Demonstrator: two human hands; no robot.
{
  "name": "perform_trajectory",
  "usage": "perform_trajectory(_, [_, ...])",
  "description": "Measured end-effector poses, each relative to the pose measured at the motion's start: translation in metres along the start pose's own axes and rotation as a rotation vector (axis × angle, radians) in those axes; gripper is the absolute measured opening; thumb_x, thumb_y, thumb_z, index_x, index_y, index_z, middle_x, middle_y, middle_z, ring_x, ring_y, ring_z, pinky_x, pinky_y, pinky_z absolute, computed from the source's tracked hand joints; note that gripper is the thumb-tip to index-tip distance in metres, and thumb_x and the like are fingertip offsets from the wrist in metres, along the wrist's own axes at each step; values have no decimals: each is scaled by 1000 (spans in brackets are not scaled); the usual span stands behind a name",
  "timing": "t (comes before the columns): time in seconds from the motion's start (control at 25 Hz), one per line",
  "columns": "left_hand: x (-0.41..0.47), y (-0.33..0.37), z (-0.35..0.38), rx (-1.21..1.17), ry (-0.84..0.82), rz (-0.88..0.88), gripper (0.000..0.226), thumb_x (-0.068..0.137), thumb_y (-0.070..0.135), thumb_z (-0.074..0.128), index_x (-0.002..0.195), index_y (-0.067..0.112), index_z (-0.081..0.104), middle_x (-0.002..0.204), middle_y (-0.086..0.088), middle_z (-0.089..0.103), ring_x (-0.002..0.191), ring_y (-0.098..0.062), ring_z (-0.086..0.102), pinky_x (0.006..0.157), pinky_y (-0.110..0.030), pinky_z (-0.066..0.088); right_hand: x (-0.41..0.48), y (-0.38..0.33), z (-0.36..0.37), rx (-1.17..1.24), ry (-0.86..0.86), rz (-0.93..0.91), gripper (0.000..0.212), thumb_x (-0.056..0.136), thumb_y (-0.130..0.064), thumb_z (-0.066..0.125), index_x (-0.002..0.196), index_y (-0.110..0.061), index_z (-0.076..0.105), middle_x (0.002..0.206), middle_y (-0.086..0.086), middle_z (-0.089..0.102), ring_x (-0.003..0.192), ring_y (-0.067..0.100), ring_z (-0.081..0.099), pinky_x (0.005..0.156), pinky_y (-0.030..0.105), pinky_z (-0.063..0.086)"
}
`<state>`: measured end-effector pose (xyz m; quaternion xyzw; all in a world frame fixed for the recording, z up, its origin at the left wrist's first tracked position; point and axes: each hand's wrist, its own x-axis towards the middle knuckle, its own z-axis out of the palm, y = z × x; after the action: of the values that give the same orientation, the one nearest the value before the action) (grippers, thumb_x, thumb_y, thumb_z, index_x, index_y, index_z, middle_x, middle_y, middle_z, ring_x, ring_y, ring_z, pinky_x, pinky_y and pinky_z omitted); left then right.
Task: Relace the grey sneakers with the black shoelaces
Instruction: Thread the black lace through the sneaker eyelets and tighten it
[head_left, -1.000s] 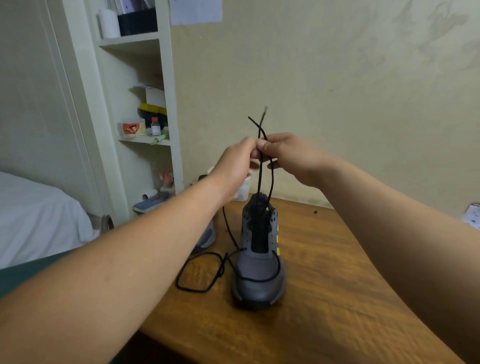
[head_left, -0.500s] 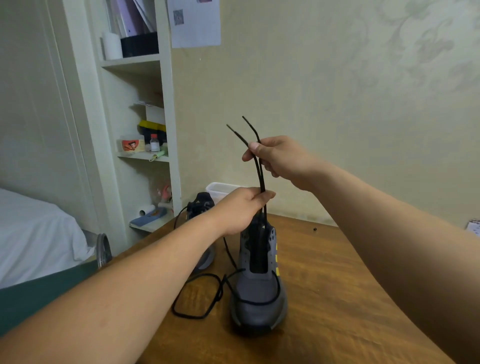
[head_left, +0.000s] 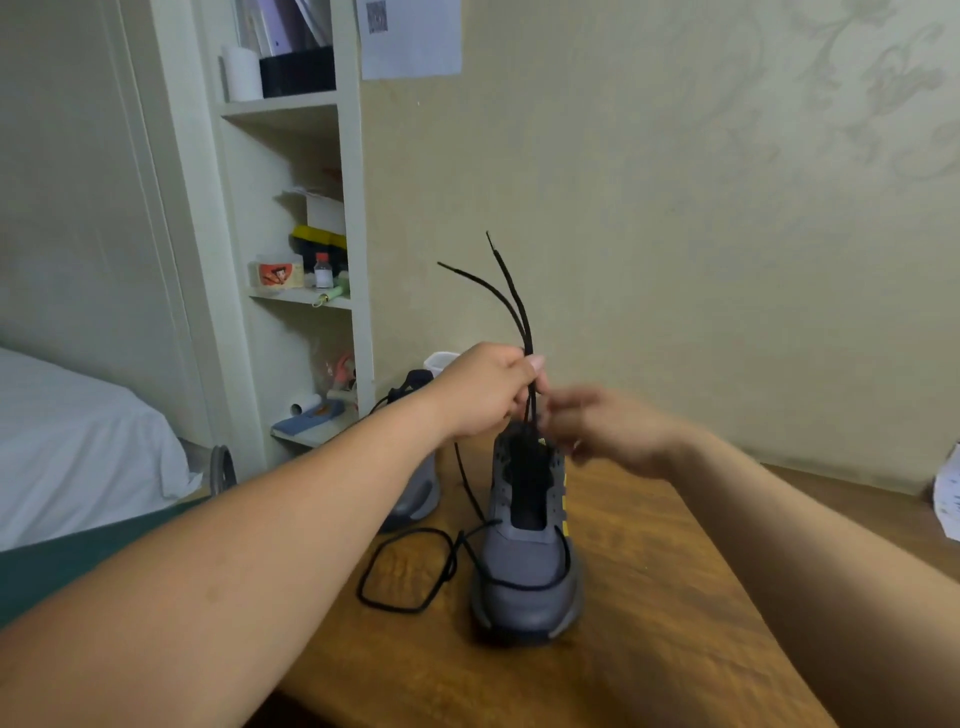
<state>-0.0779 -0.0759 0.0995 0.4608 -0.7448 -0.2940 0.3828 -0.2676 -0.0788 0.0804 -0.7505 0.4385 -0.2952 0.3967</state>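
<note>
Sneaker (head_left: 527, 577), grey with yellow stripes; left hand (head_left: 485, 397) pinches both thin black shoelace ends (head_left: 511, 306) at its 12 o'clock. Right hand (head_left: 608, 436), at 3 o'clock of the left: blurred, grip indiscernible.

Wide free stretch of bench (head_left: 675, 597) right of the upright grey sneaker (head_left: 524, 577), as far as the papers (head_left: 948, 499) at the right edge. Left of it, blocked low by a black lace loop (head_left: 410, 571) lying on the wood and by the second sneaker (head_left: 418, 491) just behind. Above the sneaker's mouth, crowded: left grip (head_left: 488, 389) pinching two lace ends (head_left: 511, 312) standing upward, blurred right grip (head_left: 602, 431) close beside. Behind, hemmed by wall (head_left: 675, 208) and shelf unit (head_left: 356, 260).
</note>
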Motion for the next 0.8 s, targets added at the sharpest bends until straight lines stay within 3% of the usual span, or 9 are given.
perform_trajectory(0.08, [2, -7, 3, -37, 12, -6, 38, 113, 34, 45, 100, 14, 75, 78, 3, 57, 72, -13, 54, 75, -33, 48, -8, 21, 17, -112, -178, 13, 21, 105, -17, 60, 120, -17, 75, 93, -4, 68, 78, 10, 57, 67, 21, 48])
perform_trajectory(0.16, [3, -13, 9, -138, 2, -14, 36, 113, 31, 44, 106, 12, 74, 84, 0, 60, 77, -14, 57, 77, -31, 50, -7, 27, 24, -121, -125, -6, 21, 106, -26, 61, 115, -17, 78, 85, -13, 69, 77, 6, 58, 71, 21, 50])
perform_trajectory(0.24, [1, -25, 17, -181, -15, -31, 30, 112, 24, 44, 122, 14, 70, 103, 0, 66, 93, -11, 61, 84, -24, 50, -5, 30, 25, -124, -52, -4, 24, 106, -28, 61, 107, -11, 78, 72, -17, 67, 72, 6, 58, 71, 24, 51])
perform_trajectory(0.32, [-3, -51, 28, -83, -24, -55, 37, 108, 22, 47, 142, 23, 60, 131, 2, 62, 121, -10, 57, 101, -25, 46, -4, 34, 24, -110, -39, 18, 26, 107, -28, 60, 105, -8, 77, 72, -14, 67, 71, 6, 60, 71, 25, 51])
perform_trajectory(0.4, [-10, -78, 41, 22, -83, -111, 44, 106, 33, 53, 150, 34, 51, 144, 3, 56, 133, -12, 53, 112, -31, 45, -3, 38, 24, -125, -46, 25, 26, 107, -27, 59, 105, -7, 75, 77, -7, 68, 72, 7, 62, 69, 22, 51])
perform_trajectory(0.48, [-12, -92, 46, 93, -125, -144, 35, 106, 36, 58, 139, 41, 51, 137, 1, 61, 124, -16, 60, 107, -37, 51, 0, 39, 23, -123, -35, 38, 26, 108, -25, 57, 104, -5, 74, 81, -1, 70, 72, 9, 64, 64, 19, 50])
perform_trajectory(0.64, [-10, -97, 43, 182, -133, -98, 16, 106, 24, 59, 117, 34, 52, 104, -1, 67, 93, -16, 66, 85, -39, 57, 13, 41, 23, -103, 71, 89, 27, 108, -23, 57, 98, -3, 73, 76, 4, 66, 62, 14, 60, 52, 20, 45])
perform_trajectory(0.8, [-9, -94, 43, 244, -160, -67, 17, 107, 20, 57, 120, 32, 53, 106, 0, 68, 94, -15, 67, 79, -33, 57, 30, 31, 16, -70, 226, 124, 28, 109, -21, 54, 98, 0, 70, 73, 5, 60, 50, 15, 57, 46, 23, 41])
